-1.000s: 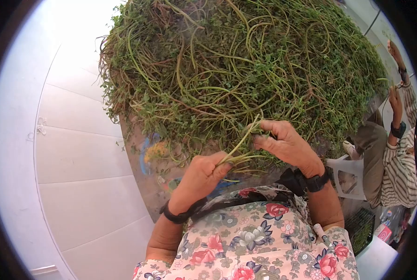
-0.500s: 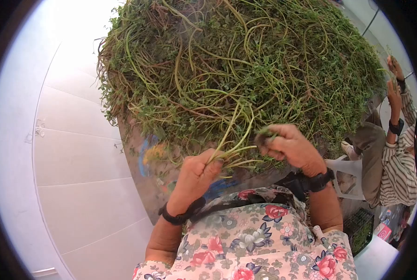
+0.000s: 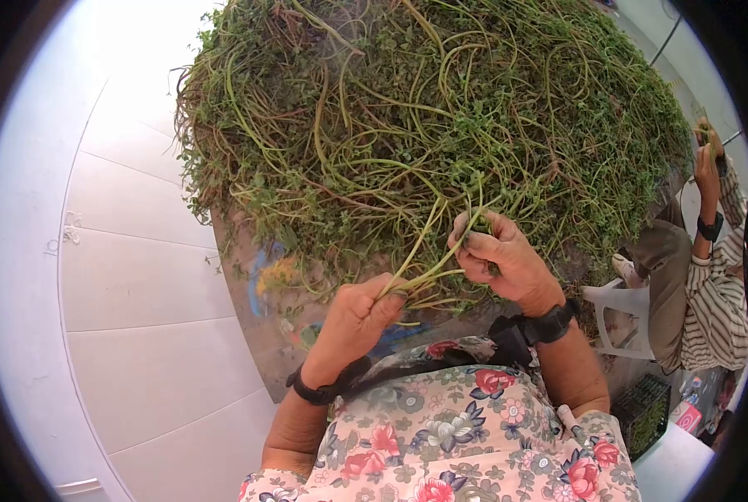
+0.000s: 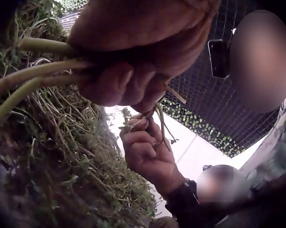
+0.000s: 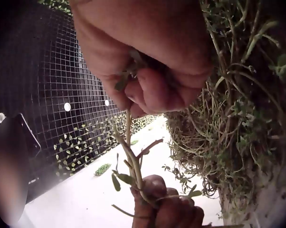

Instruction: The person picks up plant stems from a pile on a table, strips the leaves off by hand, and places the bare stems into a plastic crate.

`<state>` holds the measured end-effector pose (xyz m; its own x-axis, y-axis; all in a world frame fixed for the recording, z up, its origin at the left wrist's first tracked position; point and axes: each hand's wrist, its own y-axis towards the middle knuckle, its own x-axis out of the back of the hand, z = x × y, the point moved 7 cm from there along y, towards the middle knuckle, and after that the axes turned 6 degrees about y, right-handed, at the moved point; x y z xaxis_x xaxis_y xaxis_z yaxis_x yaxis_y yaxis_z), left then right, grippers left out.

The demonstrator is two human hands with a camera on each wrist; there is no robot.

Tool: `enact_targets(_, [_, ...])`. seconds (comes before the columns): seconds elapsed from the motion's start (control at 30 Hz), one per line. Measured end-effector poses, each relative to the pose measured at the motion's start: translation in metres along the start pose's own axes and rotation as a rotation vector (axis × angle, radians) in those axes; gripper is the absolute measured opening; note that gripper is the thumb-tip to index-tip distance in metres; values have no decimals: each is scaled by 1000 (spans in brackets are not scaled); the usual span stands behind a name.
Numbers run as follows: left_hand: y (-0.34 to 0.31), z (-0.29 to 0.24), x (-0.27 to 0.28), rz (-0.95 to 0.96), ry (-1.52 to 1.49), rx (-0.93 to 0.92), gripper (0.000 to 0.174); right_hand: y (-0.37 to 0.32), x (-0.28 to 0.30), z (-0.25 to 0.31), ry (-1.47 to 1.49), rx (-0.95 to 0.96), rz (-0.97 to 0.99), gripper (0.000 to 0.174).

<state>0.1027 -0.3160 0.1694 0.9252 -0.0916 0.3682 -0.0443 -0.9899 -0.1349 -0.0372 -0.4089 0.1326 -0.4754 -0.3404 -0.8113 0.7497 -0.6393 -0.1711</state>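
Note:
My left hand (image 3: pixel 359 318) grips a small bunch of thick green stems (image 3: pixel 424 279), their ends fanning out to the right. With thumb and fingers my right hand (image 3: pixel 508 259) pinches one of these stems near its upper end. In the right wrist view, small green leaves (image 5: pixel 120 84) show inside the curled fingers of that hand, and a stem (image 5: pixel 133 164) runs between the two hands. Just beyond both hands a big tangled heap of leafy green stems (image 3: pixel 474 142) covers the table (image 3: pixel 252 335).
White panels (image 3: pixel 148 284) stand along the left. At the right another person in a striped shirt (image 3: pixel 713 309) sits by a white plastic stool (image 3: pixel 625 293), hands raised. A black crate (image 3: pixel 648 402) with greens lies at the lower right.
My right hand moved off the bunch to the right, greens in its fingers, then came back up and left to a stem. My left hand stays nearly in place, still holding the bunch.

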Motion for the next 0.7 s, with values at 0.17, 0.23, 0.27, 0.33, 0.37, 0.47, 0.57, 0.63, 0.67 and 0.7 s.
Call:
enact_targets(0.17, [-1,5,1,6,-24,57,40,-1,7,10,-183,38,-77,18])
enact_targets(0.23, [-1,6,0,11,-33,70,41,-3,8,14,-209,41,-103,19])
enact_targets(0.27, [-1,5,0,15,-38,70,42,-4,8,15,-200,39,-106,19])
enact_targets(0.33, [-1,6,0,22,-54,81,43,-4,8,16,-209,39,-97,19])
enact_targets(0.37, [-1,8,-1,23,-67,94,43,-4,9,16,-227,41,-85,19])
enact_targets(0.47, [-2,6,1,12,-82,105,42,-8,12,19,-365,45,-76,18])
enact_targets(0.57, [-2,4,4,20,-51,87,40,-11,7,25,-488,39,-79,14])
enact_targets(0.63, [-2,1,4,36,-22,84,39,-11,5,28,-572,49,-108,14])
enact_targets(0.67, [-3,-1,3,45,-9,89,37,-9,6,30,-624,63,-136,15])
enact_targets(0.7, [-3,-2,1,54,3,94,36,-8,6,31,-677,76,-165,16])
